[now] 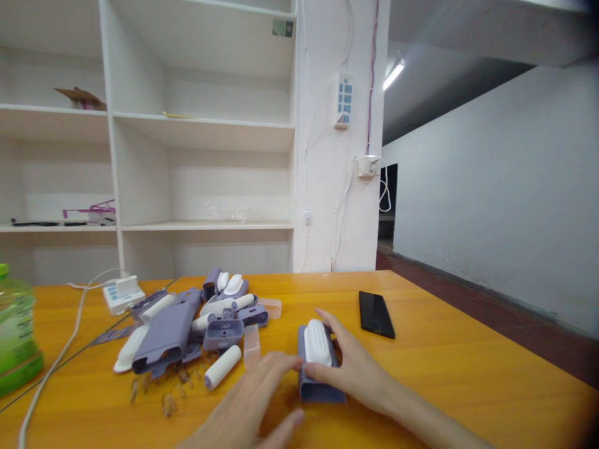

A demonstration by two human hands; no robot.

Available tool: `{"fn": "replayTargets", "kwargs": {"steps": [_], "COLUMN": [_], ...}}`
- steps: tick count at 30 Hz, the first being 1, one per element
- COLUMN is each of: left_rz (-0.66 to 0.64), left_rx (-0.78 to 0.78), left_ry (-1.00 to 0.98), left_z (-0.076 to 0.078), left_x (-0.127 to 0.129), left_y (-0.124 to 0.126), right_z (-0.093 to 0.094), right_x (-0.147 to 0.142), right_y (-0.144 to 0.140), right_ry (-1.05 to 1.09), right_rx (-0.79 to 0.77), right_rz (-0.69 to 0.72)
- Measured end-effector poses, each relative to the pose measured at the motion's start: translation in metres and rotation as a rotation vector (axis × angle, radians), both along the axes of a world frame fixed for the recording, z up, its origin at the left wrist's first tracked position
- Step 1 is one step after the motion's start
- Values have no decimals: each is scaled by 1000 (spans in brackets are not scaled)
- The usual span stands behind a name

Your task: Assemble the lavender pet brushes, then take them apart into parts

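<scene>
A purple plastic casing [322, 393] lies on the table in front of me, with a ribbed white oval piece [317, 342] on its top. My right hand [349, 358] grips the casing from the right, its thumb across the near end of the white piece and its fingers along the far right side. From the left, my left hand [262, 399] reaches in with fingers stretched out and thumb apart. Its fingertips are at the casing's left edge; whether they press on it I cannot tell. The casing's near end shows an opening.
Left of my hands lies a pile of purple casings [168, 333], white rollers [223, 367], clear plastic pieces [251, 346] and small metal springs [169, 402]. A black phone [377, 314] lies at right. A green bottle [17, 337], power strip [123, 294] and white cable [70, 340] are at far left.
</scene>
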State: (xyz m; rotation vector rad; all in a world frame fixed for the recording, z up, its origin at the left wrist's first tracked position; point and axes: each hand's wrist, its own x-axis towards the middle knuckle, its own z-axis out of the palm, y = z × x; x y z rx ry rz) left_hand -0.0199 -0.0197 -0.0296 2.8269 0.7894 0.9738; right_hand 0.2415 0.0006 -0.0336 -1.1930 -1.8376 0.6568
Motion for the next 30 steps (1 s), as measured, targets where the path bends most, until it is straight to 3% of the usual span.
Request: {"fn": "replayTargets", "kwargs": {"steps": [3, 6, 11, 19, 26, 30], "left_rz": [75, 133, 49, -25, -47, -15], "left_rx": [-102, -251, -501, -560, -692, -634], "left_ry": [-74, -139, -175, -185, -250, -191], "left_z": [-10, -17, -9, 15, 17, 13], "left_x": [1, 6, 14, 9, 6, 1], "left_y": [5, 8, 1, -13, -10, -10], "right_z": [8, 12, 13, 21, 29, 34], "right_x": [1, -8, -28, -5, -2, -7], "right_y": [-5, -16, -35, -34, -40, -48], "right_ry": [65, 19, -77, -78, -154, -188], "right_rx": [-95, -97, -11, -140, -142, -128], "right_rz": [88, 104, 111, 232, 251, 237]}}
